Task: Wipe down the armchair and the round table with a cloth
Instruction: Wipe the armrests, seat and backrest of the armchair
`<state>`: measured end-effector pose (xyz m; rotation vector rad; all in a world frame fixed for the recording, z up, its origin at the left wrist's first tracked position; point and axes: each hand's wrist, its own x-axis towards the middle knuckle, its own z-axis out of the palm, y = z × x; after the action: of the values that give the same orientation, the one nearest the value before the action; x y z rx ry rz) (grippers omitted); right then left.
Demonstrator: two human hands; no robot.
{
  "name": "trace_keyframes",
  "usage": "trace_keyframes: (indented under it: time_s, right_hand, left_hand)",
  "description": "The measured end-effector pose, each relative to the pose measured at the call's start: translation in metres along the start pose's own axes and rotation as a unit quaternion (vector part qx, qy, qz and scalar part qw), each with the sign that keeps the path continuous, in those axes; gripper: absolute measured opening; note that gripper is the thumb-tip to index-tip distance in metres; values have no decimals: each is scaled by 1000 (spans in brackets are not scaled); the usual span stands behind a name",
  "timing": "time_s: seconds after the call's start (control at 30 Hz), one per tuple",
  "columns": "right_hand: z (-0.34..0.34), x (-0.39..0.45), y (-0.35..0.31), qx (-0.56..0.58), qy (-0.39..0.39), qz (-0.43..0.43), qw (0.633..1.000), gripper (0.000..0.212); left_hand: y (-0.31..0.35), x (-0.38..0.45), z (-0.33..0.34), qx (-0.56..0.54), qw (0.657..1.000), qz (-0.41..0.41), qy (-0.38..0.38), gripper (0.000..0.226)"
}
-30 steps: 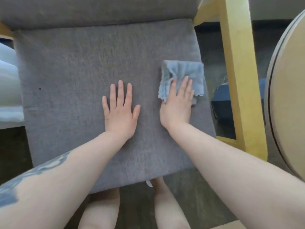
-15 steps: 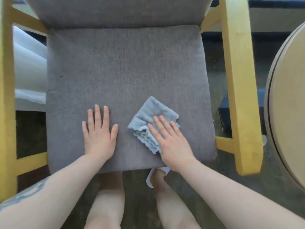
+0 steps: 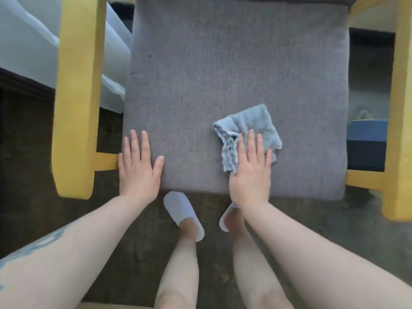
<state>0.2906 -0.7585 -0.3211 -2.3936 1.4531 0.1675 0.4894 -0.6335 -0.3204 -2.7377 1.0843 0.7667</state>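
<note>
Your right hand presses flat, fingers straight, on the cloth at the seat cushion's near edge; your left hand lies spread flat at its near left corner.

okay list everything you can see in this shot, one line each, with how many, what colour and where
Seat cushion: one, grey, centre, on the armchair.
Armrests: two, yellow, either side of the cushion.
Cloth: one, light blue, crumpled, front right of the cushion.
White fabric: one, far left, beyond the armrest.
Blue box: one, on the floor, far right.
Floor: dark, around the chair.
Slippers: two, white, on the feet below the cushion's front edge.
Left hand: flat on the cushion's front left corner.
Right hand: flat, pressing on the cloth.
</note>
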Motion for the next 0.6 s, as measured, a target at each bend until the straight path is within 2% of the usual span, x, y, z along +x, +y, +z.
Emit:
trace_keyframes:
  time_s: [0.03, 0.07, 0.13, 0.2, 0.3, 0.37, 0.43, 0.5, 0.6]
  right_hand:
    - [6, -9, -32, 20, -1, 36, 999, 82]
    - [11, -17, -64, 42, -31, 23, 998, 84]
    - [20, -28, -107, 73, -100, -120, 985, 85]
    - [19, -20, -102, 39, -142, -241, 959, 82]
    - [12, -19, -45, -38, -129, -322, 937, 88]
    - [-1, -30, 0, -81, -133, -295, 943, 95]
    - [-16, -42, 39, -102, -129, -225, 960, 102]
    - [-30, -52, 64, -86, -119, -103, 984, 104]
    - [-46, -52, 83, -48, -114, 81, 989, 86]
  left_hand:
    - [-4, -1, 1, -10, 1000, 2, 0, 68]
    - [-6, -1, 1, -22, 1000, 9, 0, 68]
    - [-8, -2, 0, -55, 998, 24, 0, 69]
    - [-15, -3, -2, -74, 996, 41, -7, 68]
    - [-24, -7, -4, -68, 995, 64, -22, 69]
    - [-18, -9, -9, -82, 995, 42, -38, 68]
    - [-5, -12, -14, -77, 996, 16, -51, 68]
    - [12, -15, -17, -50, 997, 19, -65, 70]
    - [43, -20, -18, -5, 993, 82, -90, 69]
